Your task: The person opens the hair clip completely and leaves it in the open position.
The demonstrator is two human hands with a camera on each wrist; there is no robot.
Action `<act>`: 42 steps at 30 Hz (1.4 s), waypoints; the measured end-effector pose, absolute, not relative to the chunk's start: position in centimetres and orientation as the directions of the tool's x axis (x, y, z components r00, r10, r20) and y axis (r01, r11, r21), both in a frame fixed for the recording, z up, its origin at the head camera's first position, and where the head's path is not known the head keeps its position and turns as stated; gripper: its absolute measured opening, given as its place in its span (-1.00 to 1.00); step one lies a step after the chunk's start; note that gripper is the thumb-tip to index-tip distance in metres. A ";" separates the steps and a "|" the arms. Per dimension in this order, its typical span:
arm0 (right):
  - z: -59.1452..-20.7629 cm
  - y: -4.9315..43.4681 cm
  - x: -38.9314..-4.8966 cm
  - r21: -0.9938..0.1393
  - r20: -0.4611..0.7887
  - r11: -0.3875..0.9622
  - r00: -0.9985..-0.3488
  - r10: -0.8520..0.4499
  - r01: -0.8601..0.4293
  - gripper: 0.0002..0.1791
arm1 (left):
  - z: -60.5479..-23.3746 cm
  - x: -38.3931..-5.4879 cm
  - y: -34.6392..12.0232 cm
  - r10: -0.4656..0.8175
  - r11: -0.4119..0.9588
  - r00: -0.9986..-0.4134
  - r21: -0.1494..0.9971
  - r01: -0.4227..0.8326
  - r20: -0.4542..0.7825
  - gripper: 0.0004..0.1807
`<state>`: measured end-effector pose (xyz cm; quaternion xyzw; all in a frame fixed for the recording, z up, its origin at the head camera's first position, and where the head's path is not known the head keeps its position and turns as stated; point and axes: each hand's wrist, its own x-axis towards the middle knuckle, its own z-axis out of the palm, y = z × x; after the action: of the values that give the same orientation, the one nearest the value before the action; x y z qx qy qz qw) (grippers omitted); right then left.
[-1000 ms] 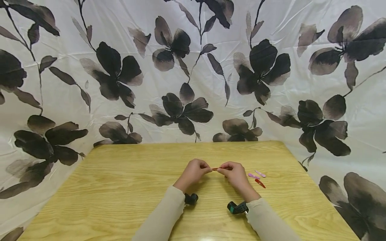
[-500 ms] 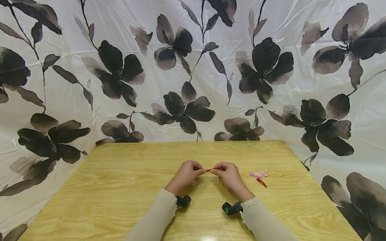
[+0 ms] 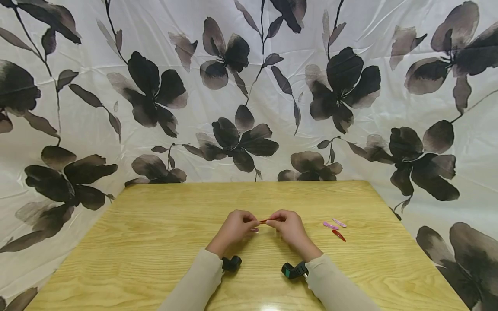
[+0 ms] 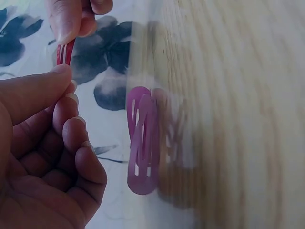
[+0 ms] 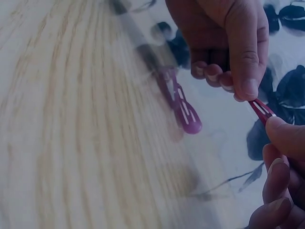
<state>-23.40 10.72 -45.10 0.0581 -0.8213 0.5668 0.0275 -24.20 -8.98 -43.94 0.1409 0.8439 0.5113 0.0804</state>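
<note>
A red snap hair clip (image 3: 263, 221) stretches between my two hands, above the middle of the table. My left hand (image 3: 236, 228) pinches its left end between thumb and forefinger, the other fingers curling below, as the left wrist view shows. The other end is pinched by my right hand (image 3: 288, 227), and the slotted middle of the clip (image 5: 262, 110) shows between the fingertips. Below the hands, pinkish-purple hair clips (image 4: 143, 148) lie overlapping on the tabletop. In the head view, only a bit of a pink clip (image 3: 254, 230) peeks out beside my left fingers.
Right of my right hand, two pink-purple hair clips (image 3: 330, 225) and a red hair clip (image 3: 339, 235) lie on the wooden table (image 3: 155, 242). A floral cloth (image 3: 249, 86) hangs behind the table's back edge and along its sides.
Both hands have moved left and slightly toward me, still pinching the red hair clip. A pink clip now shows below the left fingers. The clips on the right lie as before.
</note>
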 end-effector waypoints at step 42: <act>-45.8 10.5 -23.2 -0.897 0.162 0.405 -0.984 -0.070 -0.176 -0.91 | -44.6 -23.8 -8.9 0.301 0.481 -0.953 0.855 0.192 0.045 -0.87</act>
<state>-23.20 10.47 -45.79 0.0737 -0.8367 0.5405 0.0491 -23.78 -8.93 -44.56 0.1436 0.8588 0.4886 0.0556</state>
